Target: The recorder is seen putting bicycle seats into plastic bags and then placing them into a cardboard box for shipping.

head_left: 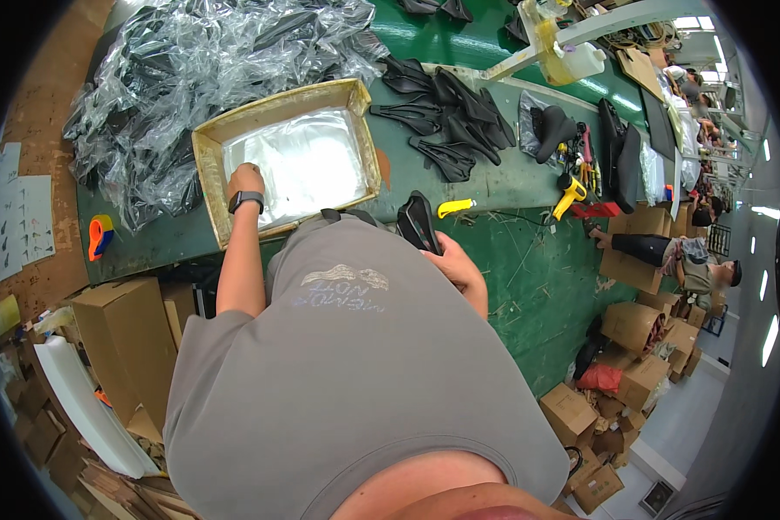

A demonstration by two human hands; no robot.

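My left hand point(247, 179), a dark watch on its wrist, reaches into a shallow yellowish box point(369, 165). Its fingers are curled closed at the left edge of a stack of clear plastic bags point(321, 165); whatever they pinch is hidden. At the bench's front edge, my right hand point(456, 263) grips a black bicycle saddle point(419, 223), which has a long opening down its middle. Just right of that saddle lies a yellow-handled cutter knife point(456, 208). Several black saddles point(446, 121) are heaped on the bench beyond the box.
Bagged saddles point(208, 78) form a big pile at the back left. An orange-and-blue tape dispenser point(100, 237) lies at the left. To the right are a yellow heat gun point(569, 195) and another saddle point(553, 133). Cardboard boxes point(126, 351) stand below left; a person point(698, 269) is far right.
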